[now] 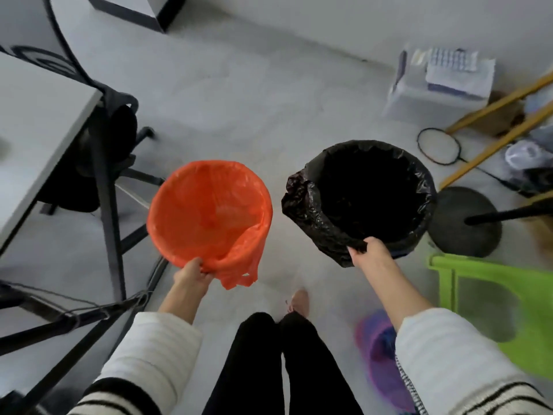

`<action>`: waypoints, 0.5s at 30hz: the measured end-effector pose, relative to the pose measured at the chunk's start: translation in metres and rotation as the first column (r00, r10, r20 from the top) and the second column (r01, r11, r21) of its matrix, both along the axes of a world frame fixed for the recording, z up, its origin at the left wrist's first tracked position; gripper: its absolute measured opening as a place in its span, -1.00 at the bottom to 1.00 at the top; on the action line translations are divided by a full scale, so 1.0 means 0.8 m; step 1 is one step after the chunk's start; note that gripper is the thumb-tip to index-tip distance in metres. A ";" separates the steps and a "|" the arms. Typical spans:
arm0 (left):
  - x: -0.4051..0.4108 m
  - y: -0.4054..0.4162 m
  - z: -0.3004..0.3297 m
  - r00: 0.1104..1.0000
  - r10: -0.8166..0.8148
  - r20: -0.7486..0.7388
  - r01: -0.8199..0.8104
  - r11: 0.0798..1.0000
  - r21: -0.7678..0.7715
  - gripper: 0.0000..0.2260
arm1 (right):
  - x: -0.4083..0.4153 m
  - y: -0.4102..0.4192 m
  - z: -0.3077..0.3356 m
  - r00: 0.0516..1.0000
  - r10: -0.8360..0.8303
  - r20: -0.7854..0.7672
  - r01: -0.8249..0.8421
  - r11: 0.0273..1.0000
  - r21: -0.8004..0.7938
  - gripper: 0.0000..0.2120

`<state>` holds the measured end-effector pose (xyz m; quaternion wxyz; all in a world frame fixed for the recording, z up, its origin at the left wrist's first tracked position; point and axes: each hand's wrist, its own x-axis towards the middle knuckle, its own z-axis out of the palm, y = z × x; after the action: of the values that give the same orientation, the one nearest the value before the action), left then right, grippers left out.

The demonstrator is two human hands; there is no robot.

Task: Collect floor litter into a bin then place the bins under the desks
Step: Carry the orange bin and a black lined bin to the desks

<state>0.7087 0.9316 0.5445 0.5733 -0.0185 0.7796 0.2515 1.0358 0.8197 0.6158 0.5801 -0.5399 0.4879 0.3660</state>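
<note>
I carry two bins above the grey floor. My left hand [193, 274] grips the near rim of a bin lined with an orange bag [209, 211]; I see nothing but the liner inside it. My right hand [371, 250] grips the near rim of a bin lined with a black bag [365, 193], whose inside is too dark to read. The two bins hang side by side, a small gap apart. A white desk [39, 130] with black legs stands at the left.
A black office chair [116, 145] is tucked by the desk, with cables by its legs. At the right are a black round stand base [463, 223], a green plastic stool [502, 301], wooden sticks, a racket [438, 145] and a box with papers [443, 79]. My legs are below.
</note>
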 end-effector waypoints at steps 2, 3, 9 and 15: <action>0.006 0.015 -0.001 1.000 0.021 0.013 -0.021 1.000 -0.010 -0.68 | 0.019 0.048 -0.015 1.000 -0.017 0.007 0.016 0.993 0.118 -0.56; 0.010 0.028 -0.003 0.998 0.047 0.031 -0.047 0.999 -0.026 -0.71 | 0.030 0.080 -0.023 0.999 0.048 0.013 -0.049 0.996 0.078 -0.57; 0.040 0.120 -0.031 0.986 0.137 0.091 -0.129 0.988 -0.086 -0.80 | 0.038 0.241 -0.048 0.955 0.294 0.039 -0.294 0.956 -0.001 -0.57; 0.071 0.235 -0.110 0.967 0.250 0.042 -0.244 0.963 -0.111 -0.78 | 0.038 0.390 -0.127 0.926 0.378 0.005 -0.378 0.925 -0.035 -0.60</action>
<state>0.7659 1.1196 0.4568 0.5571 -0.1527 0.7671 0.2791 1.0659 1.1315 0.5142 0.4923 -0.6354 0.3776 0.4596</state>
